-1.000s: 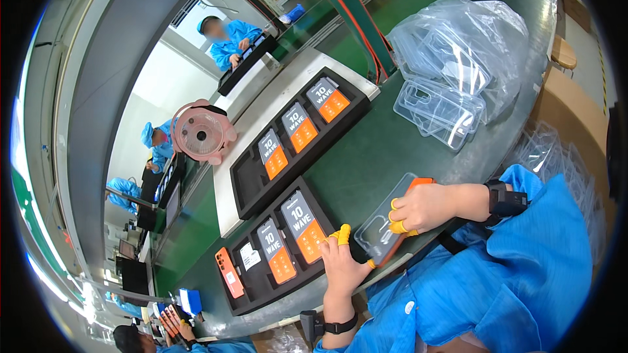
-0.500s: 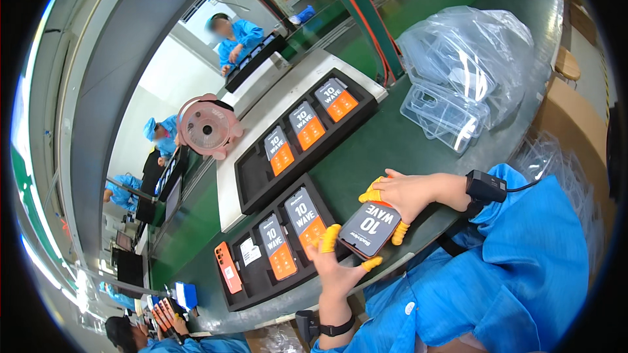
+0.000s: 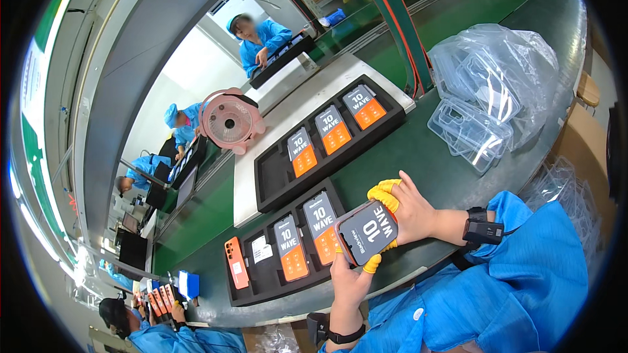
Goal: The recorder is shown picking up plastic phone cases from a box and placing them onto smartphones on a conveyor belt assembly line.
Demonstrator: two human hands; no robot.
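A smartphone (image 3: 366, 234) with a dark printed film on its screen and an orange-red edge is held between both hands above the green bench. My right hand (image 3: 413, 214), with yellow finger cots, grips its right end. My left hand (image 3: 350, 282), also in yellow finger cots, pinches its lower left corner with the thumb along the near edge. Just left of the hands lies a black foam tray (image 3: 263, 273). In it sit two film-covered phones (image 3: 290, 247), a white label (image 3: 261, 249) and an orange phone (image 3: 237, 263) lying back up.
A second black tray (image 3: 273, 180) with several phones stands beyond. Clear plastic cases (image 3: 471, 132) and a plastic bag (image 3: 523, 72) lie at right. A pink fan (image 3: 230, 121) and a green post (image 3: 396, 33) stand farther off. Co-workers in blue (image 3: 265, 42) work around the line.
My left fingers, spread around the phone's corner before, have closed on it. The phone has turned and tilted slightly. The whole view has shifted a little as my head moved.
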